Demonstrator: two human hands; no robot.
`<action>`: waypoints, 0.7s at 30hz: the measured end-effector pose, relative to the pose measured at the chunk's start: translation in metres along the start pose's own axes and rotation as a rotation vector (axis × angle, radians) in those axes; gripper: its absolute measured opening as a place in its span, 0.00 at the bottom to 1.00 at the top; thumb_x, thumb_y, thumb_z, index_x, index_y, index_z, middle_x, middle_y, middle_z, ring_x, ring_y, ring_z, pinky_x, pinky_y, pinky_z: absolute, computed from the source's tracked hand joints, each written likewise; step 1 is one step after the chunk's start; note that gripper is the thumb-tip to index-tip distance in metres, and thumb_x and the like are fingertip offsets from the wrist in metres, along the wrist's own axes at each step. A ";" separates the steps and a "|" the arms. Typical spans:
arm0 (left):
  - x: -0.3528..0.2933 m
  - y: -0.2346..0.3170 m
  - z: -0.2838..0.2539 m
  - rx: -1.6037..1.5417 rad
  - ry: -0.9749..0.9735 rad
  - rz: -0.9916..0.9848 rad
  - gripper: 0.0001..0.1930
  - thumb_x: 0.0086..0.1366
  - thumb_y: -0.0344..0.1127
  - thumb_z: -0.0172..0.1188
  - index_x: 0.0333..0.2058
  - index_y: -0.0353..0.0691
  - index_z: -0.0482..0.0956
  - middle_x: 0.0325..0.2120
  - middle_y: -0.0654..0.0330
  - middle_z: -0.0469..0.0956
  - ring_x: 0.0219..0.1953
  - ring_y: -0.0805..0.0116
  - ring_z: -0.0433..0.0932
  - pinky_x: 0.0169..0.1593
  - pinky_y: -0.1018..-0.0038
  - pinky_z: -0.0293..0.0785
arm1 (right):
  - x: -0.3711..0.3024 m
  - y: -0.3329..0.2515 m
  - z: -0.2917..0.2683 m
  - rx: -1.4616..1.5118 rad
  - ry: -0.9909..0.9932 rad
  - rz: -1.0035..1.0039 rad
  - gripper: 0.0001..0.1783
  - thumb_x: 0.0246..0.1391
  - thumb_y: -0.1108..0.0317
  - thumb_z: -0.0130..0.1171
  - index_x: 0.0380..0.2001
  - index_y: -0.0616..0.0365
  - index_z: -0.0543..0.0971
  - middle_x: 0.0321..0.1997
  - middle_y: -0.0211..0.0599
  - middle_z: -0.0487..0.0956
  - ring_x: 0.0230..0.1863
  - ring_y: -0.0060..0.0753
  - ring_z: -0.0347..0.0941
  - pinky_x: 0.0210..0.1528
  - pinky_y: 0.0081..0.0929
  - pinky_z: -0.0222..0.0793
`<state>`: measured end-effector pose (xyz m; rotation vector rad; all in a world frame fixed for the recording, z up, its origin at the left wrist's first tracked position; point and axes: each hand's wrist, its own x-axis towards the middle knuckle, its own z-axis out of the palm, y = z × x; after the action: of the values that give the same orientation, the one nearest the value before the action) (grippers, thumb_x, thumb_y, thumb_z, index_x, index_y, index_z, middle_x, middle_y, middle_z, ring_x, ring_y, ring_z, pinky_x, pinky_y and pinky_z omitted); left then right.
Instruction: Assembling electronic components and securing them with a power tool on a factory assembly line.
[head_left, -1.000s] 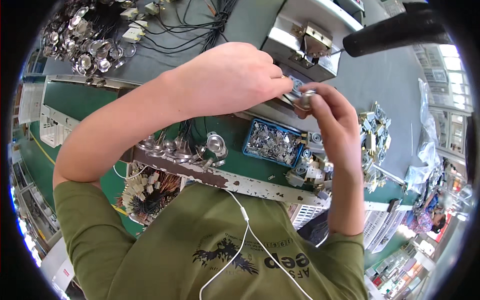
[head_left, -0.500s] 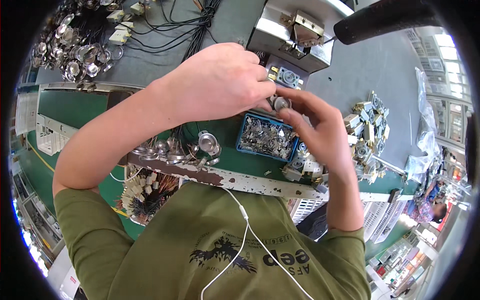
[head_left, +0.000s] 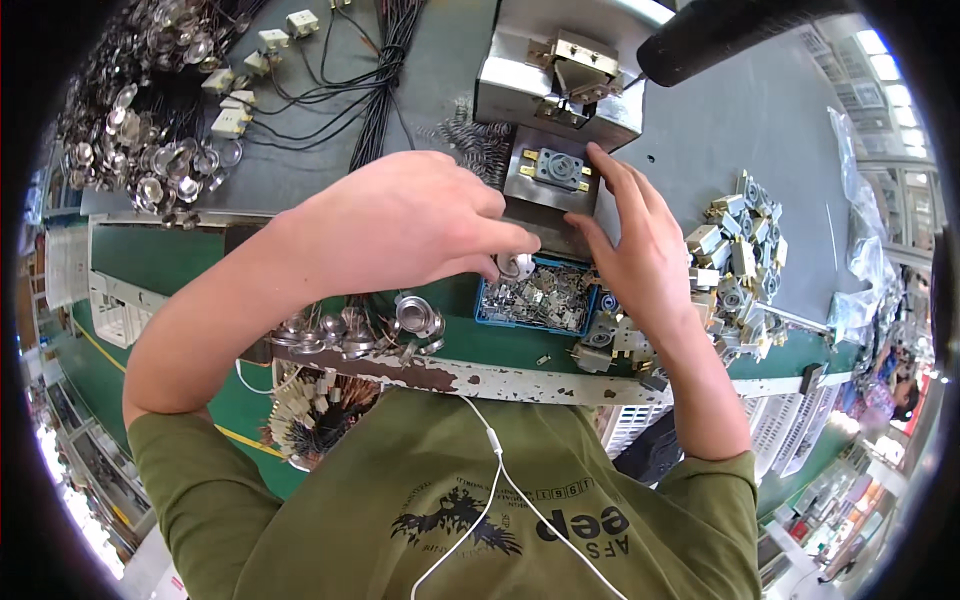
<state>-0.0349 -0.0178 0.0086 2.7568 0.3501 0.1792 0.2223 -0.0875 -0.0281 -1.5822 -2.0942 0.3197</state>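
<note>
My left hand pinches a small round metal cap between thumb and fingers, above the near end of the metal fixture. My right hand is open, thumb and fingers spread along the right side of that fixture. On the fixture lies a grey rectangular switch body with a round centre and brass-coloured terminals, between the right fingertips and the left hand. Just below the hands sits a blue tray of tiny metal pieces. The left fingers hide part of the cap.
A steel press block stands behind the fixture, with a dark cylinder at upper right. Assembled switches are heaped on the right. Black-cabled metal caps pile up at far left; more metal caps lie near the front edge. Loose springs lie left of the fixture.
My hands have parted. The left hand has moved down with the metal cap; the right hand has let go of it and opened beside the fixture, uncovering the grey switch body.
</note>
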 end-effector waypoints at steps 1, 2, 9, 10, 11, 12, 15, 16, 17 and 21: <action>0.001 -0.003 -0.002 -0.030 0.040 -0.016 0.16 0.63 0.45 0.66 0.48 0.51 0.82 0.29 0.61 0.80 0.35 0.59 0.83 0.40 0.63 0.76 | 0.000 0.001 -0.002 -0.004 0.005 0.004 0.36 0.52 0.71 0.71 0.65 0.56 0.72 0.57 0.47 0.78 0.57 0.48 0.77 0.58 0.37 0.74; 0.003 -0.005 -0.003 -0.061 0.081 -0.033 0.16 0.63 0.45 0.66 0.48 0.50 0.82 0.30 0.61 0.80 0.36 0.58 0.83 0.39 0.62 0.77 | 0.000 0.001 -0.005 -0.005 -0.009 -0.007 0.34 0.54 0.72 0.70 0.65 0.57 0.72 0.57 0.46 0.79 0.57 0.46 0.78 0.59 0.36 0.74; 0.049 -0.027 0.007 -0.098 0.116 -0.338 0.15 0.68 0.46 0.62 0.50 0.50 0.80 0.32 0.55 0.84 0.38 0.51 0.83 0.41 0.57 0.78 | 0.030 -0.001 -0.061 0.551 0.490 -0.179 0.23 0.68 0.73 0.56 0.65 0.61 0.71 0.58 0.52 0.79 0.53 0.45 0.80 0.56 0.41 0.78; 0.048 -0.029 0.012 -0.075 0.064 -0.386 0.15 0.67 0.46 0.62 0.50 0.51 0.81 0.34 0.55 0.84 0.38 0.51 0.84 0.42 0.57 0.78 | 0.042 -0.002 -0.075 0.575 0.597 -0.310 0.22 0.70 0.75 0.49 0.65 0.67 0.68 0.59 0.59 0.78 0.56 0.53 0.79 0.58 0.48 0.78; 0.045 -0.031 0.014 -0.078 0.058 -0.398 0.16 0.67 0.46 0.63 0.51 0.51 0.81 0.34 0.55 0.85 0.39 0.51 0.84 0.43 0.57 0.79 | 0.056 0.015 -0.100 0.457 0.550 -0.506 0.22 0.71 0.74 0.48 0.65 0.69 0.67 0.59 0.60 0.78 0.57 0.55 0.79 0.58 0.50 0.77; 0.047 -0.031 0.013 -0.080 0.054 -0.374 0.16 0.67 0.46 0.63 0.51 0.51 0.81 0.34 0.55 0.85 0.39 0.51 0.84 0.43 0.57 0.79 | 0.063 0.029 -0.126 0.317 0.505 -0.691 0.23 0.72 0.74 0.46 0.66 0.72 0.65 0.59 0.61 0.78 0.58 0.58 0.78 0.59 0.52 0.77; 0.048 -0.034 0.017 -0.107 0.088 -0.373 0.16 0.67 0.46 0.63 0.52 0.52 0.82 0.33 0.55 0.85 0.39 0.51 0.84 0.43 0.57 0.79 | 0.082 0.003 -0.104 0.385 0.555 -0.586 0.21 0.70 0.71 0.50 0.62 0.70 0.68 0.53 0.56 0.78 0.52 0.51 0.77 0.54 0.46 0.75; 0.048 -0.034 0.016 -0.100 0.084 -0.371 0.17 0.67 0.46 0.63 0.52 0.52 0.82 0.33 0.55 0.85 0.39 0.51 0.84 0.43 0.57 0.79 | 0.088 -0.004 -0.099 0.418 0.574 -0.535 0.21 0.69 0.70 0.52 0.60 0.69 0.69 0.51 0.54 0.78 0.49 0.48 0.77 0.51 0.43 0.74; 0.050 -0.034 0.016 -0.097 0.077 -0.357 0.17 0.67 0.46 0.62 0.53 0.53 0.82 0.33 0.55 0.85 0.39 0.51 0.84 0.42 0.57 0.79 | 0.098 0.000 -0.097 0.442 0.597 -0.476 0.20 0.68 0.69 0.54 0.58 0.68 0.70 0.48 0.51 0.78 0.46 0.45 0.76 0.49 0.40 0.73; 0.046 -0.033 0.017 -0.071 0.067 -0.388 0.17 0.67 0.47 0.62 0.52 0.52 0.82 0.33 0.56 0.85 0.39 0.52 0.84 0.41 0.57 0.79 | 0.125 -0.016 -0.081 0.580 0.663 -0.275 0.19 0.64 0.64 0.63 0.51 0.65 0.76 0.38 0.40 0.78 0.35 0.33 0.75 0.39 0.28 0.69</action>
<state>0.0045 0.0184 -0.0152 2.5562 0.8663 0.1788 0.2248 0.0176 0.0788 -0.8789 -1.4869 0.2310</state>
